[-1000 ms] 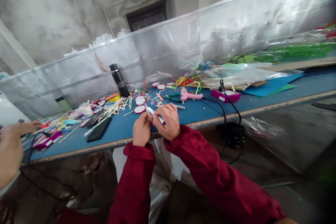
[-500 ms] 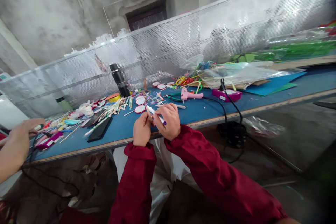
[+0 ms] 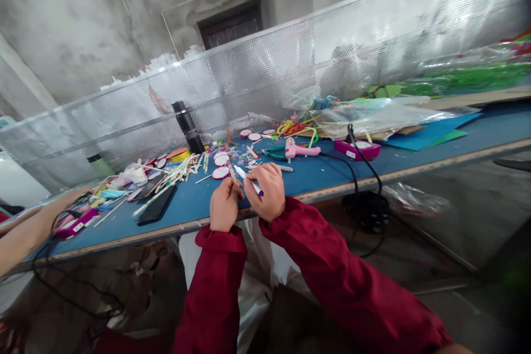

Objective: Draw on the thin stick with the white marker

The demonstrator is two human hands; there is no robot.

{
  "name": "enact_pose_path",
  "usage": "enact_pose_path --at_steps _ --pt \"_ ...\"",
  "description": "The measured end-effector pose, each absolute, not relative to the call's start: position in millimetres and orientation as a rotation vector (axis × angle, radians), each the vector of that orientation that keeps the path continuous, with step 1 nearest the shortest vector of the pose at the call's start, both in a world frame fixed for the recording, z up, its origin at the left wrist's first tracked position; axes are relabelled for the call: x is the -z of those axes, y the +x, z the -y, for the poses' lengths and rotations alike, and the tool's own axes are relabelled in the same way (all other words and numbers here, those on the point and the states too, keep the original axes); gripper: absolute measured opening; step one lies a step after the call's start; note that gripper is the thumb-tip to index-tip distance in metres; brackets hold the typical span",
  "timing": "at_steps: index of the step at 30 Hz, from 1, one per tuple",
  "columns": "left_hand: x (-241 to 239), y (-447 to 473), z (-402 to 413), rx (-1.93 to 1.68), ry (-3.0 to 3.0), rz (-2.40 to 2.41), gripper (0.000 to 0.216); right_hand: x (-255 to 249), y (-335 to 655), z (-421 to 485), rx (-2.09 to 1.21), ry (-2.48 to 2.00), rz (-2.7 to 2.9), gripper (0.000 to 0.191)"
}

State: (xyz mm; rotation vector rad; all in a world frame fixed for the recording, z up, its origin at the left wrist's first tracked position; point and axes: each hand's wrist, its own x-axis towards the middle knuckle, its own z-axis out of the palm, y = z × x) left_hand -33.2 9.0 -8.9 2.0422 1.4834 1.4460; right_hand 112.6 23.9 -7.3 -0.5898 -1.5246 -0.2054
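My left hand [image 3: 224,204] is closed at the table's front edge, pinching a small flat wooden craft stick [image 3: 233,175]. Purple colour shows near the stick's far end. In my right hand [image 3: 266,192] is a white marker pen [image 3: 241,172] with a purple back end. Its tip points up and left, close beside the stick; a small gap seems to separate them. Just beyond my hands lie round white discs with red rims [image 3: 221,172]. A pink glue gun [image 3: 302,149] rests to the right, next to green-handled pliers [image 3: 274,152].
Left on the blue table [image 3: 315,177] are a black phone [image 3: 156,206], a pile of sticks [image 3: 182,170] and a black bottle [image 3: 188,128]. Purple boxes with cables [image 3: 357,149] sit at both sides. Another person's arm [image 3: 37,232] reaches in from the left. Perforated panels [image 3: 257,74] stand behind.
The marker has drawn slightly away from the craft stick, leaving more of the stick's purple end showing. At the left, the other person's hand has moved further right over the table.
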Motion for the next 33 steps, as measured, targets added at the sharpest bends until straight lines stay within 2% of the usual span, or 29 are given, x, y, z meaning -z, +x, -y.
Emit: enact_pose_path --at_steps 33 --pt "9.5 -32.9 -10.3 -1.447 2.053 -1.52 0.026 8.3 111.9 -23.8 0.237 -0.598 1.546 0.014"
